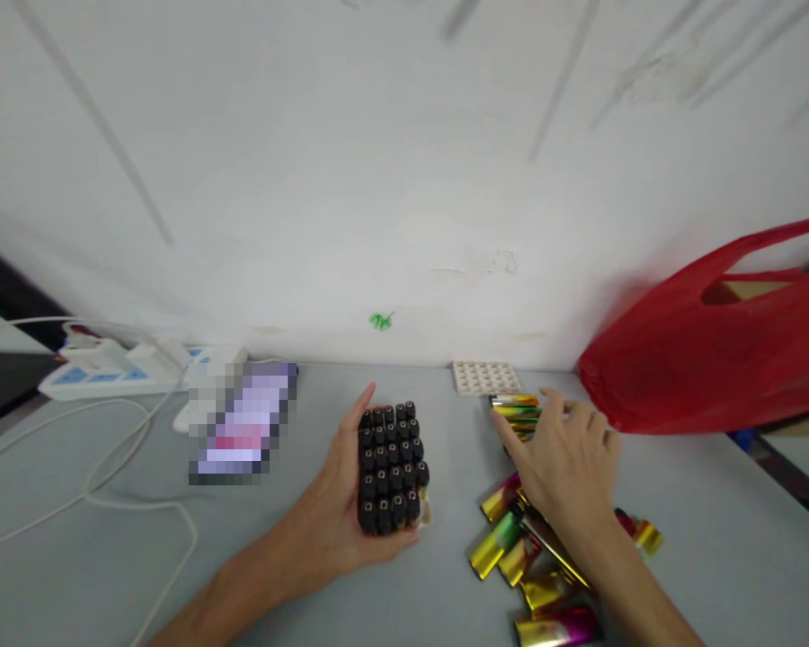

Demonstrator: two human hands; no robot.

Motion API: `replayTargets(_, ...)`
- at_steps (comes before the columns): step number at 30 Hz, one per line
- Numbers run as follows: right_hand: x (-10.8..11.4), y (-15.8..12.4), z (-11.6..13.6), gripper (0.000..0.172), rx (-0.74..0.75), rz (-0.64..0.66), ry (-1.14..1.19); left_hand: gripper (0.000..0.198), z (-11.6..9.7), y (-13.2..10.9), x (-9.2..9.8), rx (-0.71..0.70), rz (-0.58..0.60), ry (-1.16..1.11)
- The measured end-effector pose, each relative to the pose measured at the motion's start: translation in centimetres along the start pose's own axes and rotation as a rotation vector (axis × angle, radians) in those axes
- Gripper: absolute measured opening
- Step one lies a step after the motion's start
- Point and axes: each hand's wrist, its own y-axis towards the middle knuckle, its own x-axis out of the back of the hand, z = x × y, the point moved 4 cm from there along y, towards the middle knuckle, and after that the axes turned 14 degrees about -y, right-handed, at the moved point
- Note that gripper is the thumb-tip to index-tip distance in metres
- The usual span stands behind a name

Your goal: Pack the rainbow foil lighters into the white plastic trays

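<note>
Reaching in from the near left, the left hand (337,508) clasps a block of black pegs (392,463) over the grey tabletop (451,593). The right hand (570,454), knuckles up and fingers bent, leans across shiny tubes (494,543); whether it grips one, I can't tell.

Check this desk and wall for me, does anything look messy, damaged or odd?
Yes: the wall has a rough, seemingly peeling patch and a green mark lower down. On the desk, shiny tubes lie jumbled at different angles by the right hand.
</note>
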Motion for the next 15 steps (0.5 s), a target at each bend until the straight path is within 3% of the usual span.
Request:
replayTargets(4,0.1,0.1,0.5,0.059,0.008,0.015,-0.024,0.156,-0.3,0.1,-0.8,-0.021,0.074,0.042)
replayTargets(10,0.5,0.0,0.7,0.047,-0.002,0.020,0.007,0.151,-0.3,0.1,-1.0,-0.034,0.062,0.081)
replayTargets(13,1.0,0.1,0.2,0.048,-0.039,-0.033,0.139,0.149,-0.3,0.0,-0.9,-0.043,0.057,0.090)
replayTargets(15,1.7,0.2,-0.1,0.052,-0.050,-0.108,0.344,0.148,-0.3,0.0,-0.8,-0.048,0.067,0.107)
